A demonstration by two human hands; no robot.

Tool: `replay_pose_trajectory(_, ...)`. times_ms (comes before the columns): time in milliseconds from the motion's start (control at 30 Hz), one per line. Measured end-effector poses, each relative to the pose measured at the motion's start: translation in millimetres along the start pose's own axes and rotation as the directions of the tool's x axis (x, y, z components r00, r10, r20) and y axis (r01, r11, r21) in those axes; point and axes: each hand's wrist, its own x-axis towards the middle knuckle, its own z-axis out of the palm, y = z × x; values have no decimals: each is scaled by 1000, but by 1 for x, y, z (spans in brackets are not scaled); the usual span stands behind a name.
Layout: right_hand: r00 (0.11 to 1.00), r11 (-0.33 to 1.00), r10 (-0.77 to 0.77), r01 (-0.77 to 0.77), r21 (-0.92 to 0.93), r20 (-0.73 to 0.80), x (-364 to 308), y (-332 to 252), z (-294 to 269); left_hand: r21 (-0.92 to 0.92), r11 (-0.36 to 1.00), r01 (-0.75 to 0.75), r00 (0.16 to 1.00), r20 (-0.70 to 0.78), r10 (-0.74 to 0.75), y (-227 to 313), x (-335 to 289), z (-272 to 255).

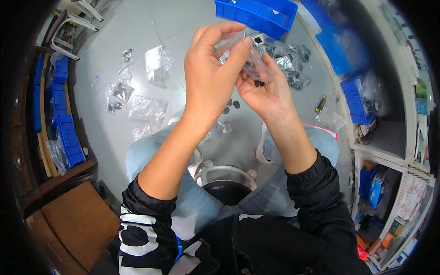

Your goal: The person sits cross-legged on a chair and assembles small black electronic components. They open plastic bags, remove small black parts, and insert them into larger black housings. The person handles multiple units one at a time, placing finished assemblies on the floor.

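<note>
My left hand (208,64) is raised in front of me and closed round a clear plastic bag (256,66), its thumb pressed along the film. Palm up, my right hand (268,94) cups the bag's lower end, and small black parts (260,83) lie in its curled fingers. Part of the right fingers is hidden behind the bag. On the floor below the hands are several loose black caps (236,104). Just beyond the right hand spreads a pile of clear bags with black parts (291,59).
A blue bin (261,16) stands on the grey floor ahead. Empty-looking clear bags (147,108) and small bagged parts (123,91) lie to the left. A yellow-and-black cutter (321,104) is at right. Blue bins (66,123) line the left shelf; more shelving borders the right.
</note>
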Motion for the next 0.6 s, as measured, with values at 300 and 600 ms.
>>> replay_pose_trajectory(300, 998, 994, 42, -46, 97, 36, -3, 3, -3, -39, 999, -27, 1000, -1, 27, 10, 4, -7)
replay_pose_trajectory(600, 1000, 1000, 13, -13, 15, -12, -7, 4, 0, -121, 987, 104, 979, 186, -81, 17, 5, -21)
